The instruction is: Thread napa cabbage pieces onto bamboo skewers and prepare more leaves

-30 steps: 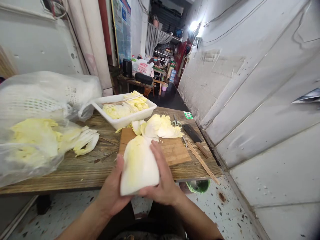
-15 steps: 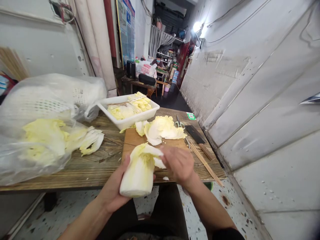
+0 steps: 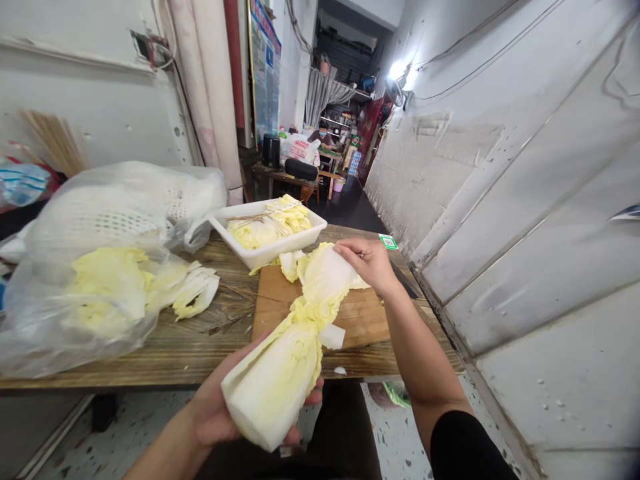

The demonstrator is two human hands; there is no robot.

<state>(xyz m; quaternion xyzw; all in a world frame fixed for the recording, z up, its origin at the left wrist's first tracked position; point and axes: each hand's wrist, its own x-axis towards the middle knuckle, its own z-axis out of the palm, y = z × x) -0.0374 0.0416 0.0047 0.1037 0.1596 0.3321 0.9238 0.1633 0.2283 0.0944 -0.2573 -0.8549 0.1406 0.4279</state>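
I am stripping leaves off a napa cabbage (image 3: 273, 390), held just in front of the cutting board (image 3: 365, 313). My left hand (image 3: 215, 413) is wrapped around its stem end, low over the near edge of the counter (image 3: 150, 350). My right hand (image 3: 367, 261) is pinched on 1 outer leaf (image 3: 323, 280), stretched out over the board. Next, I judge, comes a firm tug to free it at the base. My left fingers are mostly hidden beneath the cabbage, and my right arm covers the board's right side.

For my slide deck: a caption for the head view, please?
Left hand grips a napa cabbage; right hand lays a leaf over the cutting board.
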